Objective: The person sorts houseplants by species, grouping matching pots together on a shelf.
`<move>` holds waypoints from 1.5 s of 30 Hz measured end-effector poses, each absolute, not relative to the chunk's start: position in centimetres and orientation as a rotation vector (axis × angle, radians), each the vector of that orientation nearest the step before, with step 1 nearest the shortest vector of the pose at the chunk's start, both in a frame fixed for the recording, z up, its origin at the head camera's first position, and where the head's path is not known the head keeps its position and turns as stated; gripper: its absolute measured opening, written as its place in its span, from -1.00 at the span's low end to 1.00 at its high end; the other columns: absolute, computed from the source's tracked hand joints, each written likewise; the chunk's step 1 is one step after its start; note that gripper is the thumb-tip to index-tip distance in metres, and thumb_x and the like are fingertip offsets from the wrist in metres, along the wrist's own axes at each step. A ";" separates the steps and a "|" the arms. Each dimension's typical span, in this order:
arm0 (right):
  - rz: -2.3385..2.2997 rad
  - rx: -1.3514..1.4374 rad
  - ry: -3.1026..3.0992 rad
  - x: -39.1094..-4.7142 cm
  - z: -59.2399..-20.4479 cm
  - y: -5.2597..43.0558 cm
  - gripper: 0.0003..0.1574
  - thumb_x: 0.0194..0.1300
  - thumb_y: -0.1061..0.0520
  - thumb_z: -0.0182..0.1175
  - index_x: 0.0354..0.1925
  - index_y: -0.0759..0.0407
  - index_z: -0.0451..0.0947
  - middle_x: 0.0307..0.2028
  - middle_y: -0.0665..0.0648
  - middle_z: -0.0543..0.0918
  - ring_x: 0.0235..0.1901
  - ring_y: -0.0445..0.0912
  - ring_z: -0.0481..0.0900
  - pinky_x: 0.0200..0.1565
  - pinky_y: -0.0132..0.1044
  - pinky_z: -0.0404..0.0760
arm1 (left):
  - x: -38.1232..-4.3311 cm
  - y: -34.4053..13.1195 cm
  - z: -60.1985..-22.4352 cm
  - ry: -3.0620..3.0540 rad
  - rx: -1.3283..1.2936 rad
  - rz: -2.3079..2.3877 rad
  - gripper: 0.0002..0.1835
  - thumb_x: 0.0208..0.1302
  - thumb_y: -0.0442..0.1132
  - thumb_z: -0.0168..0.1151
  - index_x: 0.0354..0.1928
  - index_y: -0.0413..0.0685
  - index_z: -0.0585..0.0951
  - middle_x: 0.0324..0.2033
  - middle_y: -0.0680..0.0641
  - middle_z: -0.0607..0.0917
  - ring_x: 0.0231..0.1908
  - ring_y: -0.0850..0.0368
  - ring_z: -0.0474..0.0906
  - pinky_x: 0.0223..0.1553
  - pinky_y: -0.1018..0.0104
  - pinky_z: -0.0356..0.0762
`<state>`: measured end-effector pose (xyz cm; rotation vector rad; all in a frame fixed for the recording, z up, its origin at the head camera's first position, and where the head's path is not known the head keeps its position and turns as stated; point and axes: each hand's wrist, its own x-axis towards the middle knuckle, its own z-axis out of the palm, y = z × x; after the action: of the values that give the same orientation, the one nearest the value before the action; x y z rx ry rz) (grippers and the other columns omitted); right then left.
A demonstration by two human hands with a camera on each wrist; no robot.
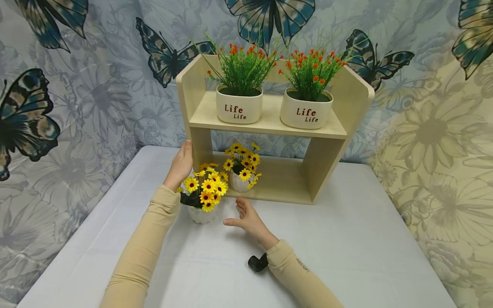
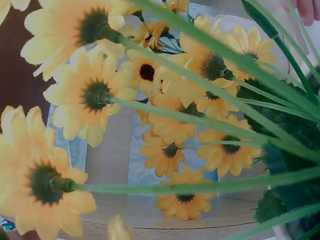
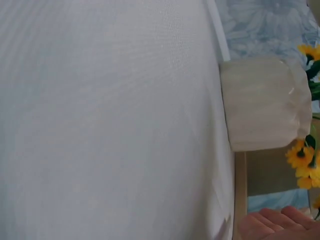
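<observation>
A wooden two-tier shelf [image 1: 285, 179] stands at the back of the table. My left hand [image 1: 180, 166] is up against its left side panel, fingers straight; whether it presses on the panel is unclear. In front of the lower left corner, a white pot of yellow flowers [image 1: 202, 214] stands upright on the table. Just right of that pot, my right hand [image 1: 250, 220] hovers with fingers extended and thumb spread, holding nothing. The right wrist view shows the pot [image 3: 265, 102] apart from the fingertips [image 3: 295, 215]. Yellow blooms [image 2: 95, 95] fill the left wrist view, hiding the left hand's contact.
Another white pot with yellow flowers [image 1: 239, 182] sits on the lower tier, left side. Two cream "Life" pots [image 1: 239, 107] with red-flowered grass stand on the upper tier. A white cloth [image 1: 366, 239] covers the table. Black wrist devices [image 1: 257, 263] sit at both wrists.
</observation>
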<state>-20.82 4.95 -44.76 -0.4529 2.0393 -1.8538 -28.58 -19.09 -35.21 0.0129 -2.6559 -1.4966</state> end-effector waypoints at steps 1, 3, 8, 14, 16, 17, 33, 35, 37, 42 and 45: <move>-1.853 -0.453 2.038 -20.8 -44.7 4.8 0.14 0.07 0.21 0.39 0.37 0.45 -0.13 0.36 0.42 -0.04 0.34 0.19 -0.06 0.31 -0.06 -0.01 | -28.6 -19.1 -35.2 -2.654 0.016 -1.496 -0.07 0.23 0.41 -0.71 0.45 -0.12 -0.21 0.41 -0.20 -0.18 0.36 -0.18 -0.27 0.31 -0.07 -0.26; -1.855 -0.454 2.037 -20.8 -44.8 4.5 0.14 0.07 0.21 0.39 0.37 0.45 -0.12 0.36 0.42 -0.03 0.34 0.19 -0.05 0.31 -0.07 0.00 | -28.6 -19.1 -35.2 -2.656 0.017 -1.496 -0.07 0.22 0.41 -0.71 0.45 -0.11 -0.21 0.41 -0.20 -0.18 0.36 -0.18 -0.27 0.31 -0.07 -0.26; -1.873 -0.460 2.007 -20.7 -44.7 3.6 0.14 0.07 0.22 0.39 0.37 0.45 -0.13 0.35 0.43 -0.03 0.34 0.19 -0.05 0.31 -0.07 -0.01 | -28.5 -19.1 -35.1 -2.654 0.024 -1.502 -0.06 0.22 0.42 -0.71 0.45 -0.10 -0.22 0.41 -0.19 -0.20 0.36 -0.17 -0.28 0.31 -0.07 -0.26; -1.909 -0.471 1.979 -21.3 -46.3 2.4 0.15 0.07 0.20 0.39 0.38 0.38 -0.12 0.36 0.38 -0.04 0.35 0.14 -0.07 0.32 -0.09 -0.03 | -28.6 -19.1 -35.2 -2.654 0.026 -1.498 -0.07 0.23 0.40 -0.71 0.44 -0.13 -0.21 0.41 -0.20 -0.20 0.36 -0.17 -0.29 0.32 -0.06 -0.28; -1.904 -0.475 1.996 -21.6 -47.0 1.9 0.16 0.06 0.16 0.41 0.39 0.34 -0.11 0.37 0.34 -0.02 0.36 0.11 -0.06 0.32 -0.11 -0.02 | -28.6 -19.1 -35.3 -2.657 0.027 -1.492 -0.08 0.24 0.40 -0.71 0.44 -0.13 -0.23 0.41 -0.20 -0.21 0.36 -0.17 -0.30 0.31 -0.06 -0.29; -1.900 -0.477 2.006 -21.6 -47.2 1.7 0.16 0.06 0.14 0.41 0.39 0.33 -0.10 0.37 0.32 -0.01 0.36 0.10 -0.05 0.32 -0.12 -0.01 | -28.6 -19.1 -35.3 -2.655 0.031 -1.491 -0.08 0.24 0.40 -0.71 0.44 -0.13 -0.22 0.41 -0.19 -0.20 0.36 -0.16 -0.29 0.32 -0.05 -0.28; -1.944 -0.597 2.053 -22.7 -48.5 -2.0 0.20 -0.10 0.19 0.50 0.37 0.02 -0.01 0.31 0.05 0.17 0.28 -0.04 0.13 0.29 -0.09 0.05 | -28.7 -19.3 -35.5 -2.653 0.034 -1.507 -0.04 0.21 0.42 -0.71 0.43 -0.17 -0.25 0.41 -0.19 -0.26 0.36 -0.18 -0.32 0.32 -0.04 -0.33; -1.929 -0.561 2.083 -22.7 -48.5 -2.3 0.22 -0.10 0.19 0.51 0.37 0.03 -0.02 0.30 0.06 0.19 0.27 -0.06 0.16 0.29 -0.12 0.07 | -28.7 -19.4 -35.5 -2.652 0.029 -1.506 -0.04 0.22 0.42 -0.71 0.43 -0.17 -0.26 0.41 -0.19 -0.26 0.36 -0.18 -0.33 0.32 -0.04 -0.33; -1.904 -0.520 2.124 -22.7 -48.5 -2.6 0.26 -0.12 0.17 0.52 0.38 0.07 -0.04 0.30 0.08 0.20 0.26 -0.07 0.16 0.28 -0.13 0.08 | -28.7 -19.3 -35.5 -2.646 0.026 -1.514 -0.04 0.21 0.43 -0.70 0.43 -0.17 -0.25 0.41 -0.18 -0.26 0.36 -0.16 -0.33 0.32 -0.03 -0.33; -1.910 -0.477 2.157 -22.9 -48.6 -3.0 0.33 -0.19 0.17 0.55 0.39 0.04 -0.07 0.31 0.04 0.20 0.27 -0.12 0.15 0.28 -0.21 0.07 | -28.7 -19.2 -35.5 -2.640 0.030 -1.523 -0.04 0.21 0.43 -0.69 0.43 -0.16 -0.24 0.41 -0.17 -0.25 0.36 -0.15 -0.33 0.32 -0.01 -0.32; -1.932 -0.487 2.168 -23.1 -48.8 -3.3 0.33 -0.23 0.17 0.57 0.37 -0.01 -0.04 0.29 0.01 0.23 0.26 -0.13 0.18 0.27 -0.22 0.10 | -28.6 -19.1 -35.5 -2.642 0.032 -1.525 -0.04 0.21 0.43 -0.69 0.44 -0.15 -0.24 0.41 -0.17 -0.24 0.36 -0.15 -0.32 0.32 -0.02 -0.32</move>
<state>-23.05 -3.32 -48.82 -0.4872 2.1684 -1.9315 -28.63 -19.08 -35.51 0.0324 -2.6420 -1.5248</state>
